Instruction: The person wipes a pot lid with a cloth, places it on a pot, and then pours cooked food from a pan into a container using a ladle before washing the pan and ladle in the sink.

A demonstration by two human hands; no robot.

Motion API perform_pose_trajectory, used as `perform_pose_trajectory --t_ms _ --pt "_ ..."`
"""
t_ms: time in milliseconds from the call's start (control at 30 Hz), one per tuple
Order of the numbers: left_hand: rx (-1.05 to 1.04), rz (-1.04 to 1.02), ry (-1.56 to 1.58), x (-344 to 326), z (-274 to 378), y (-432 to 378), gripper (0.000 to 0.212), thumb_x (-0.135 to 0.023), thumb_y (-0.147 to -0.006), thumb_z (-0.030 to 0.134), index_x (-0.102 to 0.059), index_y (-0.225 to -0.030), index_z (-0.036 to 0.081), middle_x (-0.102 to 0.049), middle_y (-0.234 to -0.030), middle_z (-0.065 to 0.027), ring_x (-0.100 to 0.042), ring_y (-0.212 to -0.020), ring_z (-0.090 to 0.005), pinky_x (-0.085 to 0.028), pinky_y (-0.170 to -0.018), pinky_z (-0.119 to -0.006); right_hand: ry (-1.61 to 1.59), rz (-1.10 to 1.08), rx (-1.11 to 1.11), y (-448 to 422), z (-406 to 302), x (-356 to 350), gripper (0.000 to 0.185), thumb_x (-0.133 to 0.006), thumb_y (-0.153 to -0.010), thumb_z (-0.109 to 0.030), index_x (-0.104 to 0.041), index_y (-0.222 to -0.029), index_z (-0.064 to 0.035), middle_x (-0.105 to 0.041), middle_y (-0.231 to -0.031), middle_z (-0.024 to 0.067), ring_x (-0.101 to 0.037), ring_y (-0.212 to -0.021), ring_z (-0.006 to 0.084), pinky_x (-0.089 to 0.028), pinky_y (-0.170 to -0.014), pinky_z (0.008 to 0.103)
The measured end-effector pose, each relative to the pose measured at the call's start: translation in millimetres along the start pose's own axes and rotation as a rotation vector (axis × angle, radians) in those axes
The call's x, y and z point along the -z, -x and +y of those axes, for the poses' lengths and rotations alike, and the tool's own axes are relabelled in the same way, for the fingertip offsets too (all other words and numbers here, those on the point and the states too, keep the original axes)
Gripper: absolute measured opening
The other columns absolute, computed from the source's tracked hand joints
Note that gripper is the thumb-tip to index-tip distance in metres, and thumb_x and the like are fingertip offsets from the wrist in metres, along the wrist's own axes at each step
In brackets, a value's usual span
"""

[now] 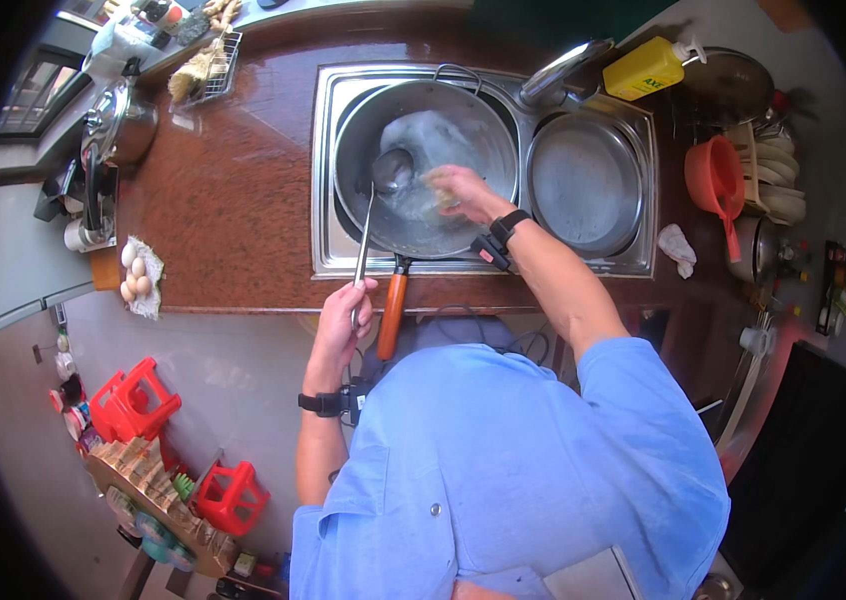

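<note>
A large metal wok point(494, 112) with a wooden handle point(393, 319) sits in the left basin of a steel double sink point(324, 225). Cloudy water point(430, 139) lies in its bottom. My left hand point(342, 319) grips the long metal handle of a ladle point(393, 171), whose bowl is down inside the wok. Over the water, my right hand point(470, 196) holds a pale tan scrubber point(439, 193), blurred and partly hidden by the fingers.
A round metal pan point(584, 184) fills the right basin, below the faucet point(561, 71). Around the sink are a yellow pump bottle point(644, 69), a white cloth point(676, 250), a pink dipper point(712, 176), eggs point(139, 268) and a pressure cooker point(122, 124). Red stools point(231, 495) stand behind at left.
</note>
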State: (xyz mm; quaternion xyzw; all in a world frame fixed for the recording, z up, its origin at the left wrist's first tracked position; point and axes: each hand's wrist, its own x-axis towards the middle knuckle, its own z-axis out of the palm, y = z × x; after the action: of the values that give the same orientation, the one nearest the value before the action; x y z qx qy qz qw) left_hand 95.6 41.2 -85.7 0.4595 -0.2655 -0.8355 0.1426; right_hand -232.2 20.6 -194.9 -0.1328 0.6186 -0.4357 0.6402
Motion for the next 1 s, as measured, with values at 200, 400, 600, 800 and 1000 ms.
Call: perform_pose_trajectory --t_ms 200,400,600,800,1000 --pt "0.006 -0.025 -0.043 -5.9 -2.0 5.6 0.028 -0.045 -0.109 0.025 -0.062 -0.116 0.004 -0.044 -0.06 0.0044 -0.037 -0.046 -0.006 -0.029 -0.042 -0.021 -0.427 0.081 0.107 -1.2 -27.9 -1.0 0.02 -0.067 -0.097 -0.018 -0.062 -0.112 -0.0064 -0.06 -0.09 0.0058 -0.056 -0.068 0.0135 -0.05 -0.055 0.0281" --pt "0.024 -0.039 -0.084 -3.3 -7.2 6.8 0.027 -0.046 -0.108 0.025 -0.062 -0.115 0.004 -0.044 -0.059 0.0048 -0.037 -0.045 -0.006 -0.029 -0.041 -0.021 -0.165 0.217 0.224 10.5 -53.4 -30.1 0.034 -0.066 -0.097 -0.035 -0.061 -0.076 -0.0082 -0.05 -0.062 -0.0027 -0.039 -0.045 0.0071 -0.028 -0.039 0.0264" --pt "0.072 -0.04 -0.145 -7.3 -11.4 9.6 0.025 -0.05 -0.106 0.025 -0.064 -0.112 0.005 -0.042 -0.059 0.0068 -0.035 -0.047 -0.0047 -0.026 -0.043 -0.021 -0.059 0.434 0.306 -4.7 -39.4 -41.3 0.052 -0.063 -0.095 -0.045 -0.058 -0.061 -0.0063 -0.053 -0.057 0.0015 -0.045 -0.048 0.0134 -0.035 -0.046 0.0341" --pt "-0.209 0.007 -0.649 -7.1 -34.3 0.2 0.029 -0.055 -0.104 0.027 -0.061 -0.111 0.0 -0.062 -0.074 -0.0052 -0.061 -0.067 -0.0194 -0.048 -0.061 -0.033 0.066 0.616 0.319 -19.6 -14.4 -24.8 0.055 -0.061 -0.095 -0.041 -0.057 -0.065 0.0051 -0.052 -0.059 0.01 -0.047 -0.06 0.0202 -0.04 -0.062 0.044" --pt "-0.321 0.213 -1.187 1.2 -31.6 13.1 0.028 -0.059 -0.098 0.021 -0.058 -0.116 0.0 -0.067 -0.092 -0.0238 -0.066 -0.093 -0.0431 -0.05 -0.081 -0.048 0.173 0.664 0.439 6.0 -29.4 -27.9 0.055 -0.06 -0.097 -0.039 -0.055 -0.065 0.0055 -0.049 -0.058 0.0135 -0.044 -0.057 0.0212 -0.039 -0.06 0.0455"
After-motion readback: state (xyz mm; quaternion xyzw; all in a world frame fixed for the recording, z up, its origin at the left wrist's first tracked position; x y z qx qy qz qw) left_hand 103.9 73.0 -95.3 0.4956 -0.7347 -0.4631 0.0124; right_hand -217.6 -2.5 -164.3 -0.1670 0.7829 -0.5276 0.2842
